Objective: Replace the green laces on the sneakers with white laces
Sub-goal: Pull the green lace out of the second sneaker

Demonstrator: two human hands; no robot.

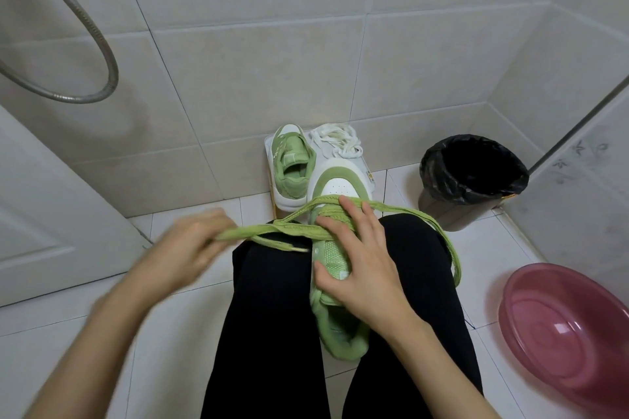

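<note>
Nearest me are my legs (272, 316) in black trousers, knees toward the upper part of the frame, with one green sneaker (332, 257) lying between the thighs. Its long axis runs up and down the frame: the padded green heel collar is low at centre and the toe is toward upper centre. It has a green mesh tongue, a white perforated toe panel ringed in green and a white sole edge. My right hand (360, 265) lies flat and spread over the tongue, thumb against the sneaker's left side, fingers reaching up to the lacing. My left hand (183, 248), blurred, is at centre left and pinches the green lace (272, 231), which stretches flat from the eyelets across my left knee; a pale tip hangs below it. The lace's other run loops out right over my other thigh and curves down. Beyond the toe, the second sneaker (291, 167) sits on a white flat stand (269, 143) against the tiled wall, toe toward the wall, just beside a heap of white laces (337, 141). At right stand a bin (473, 173) with a black liner and a pink basin (561, 326); a shower hose (102, 44) curves at upper left.
</note>
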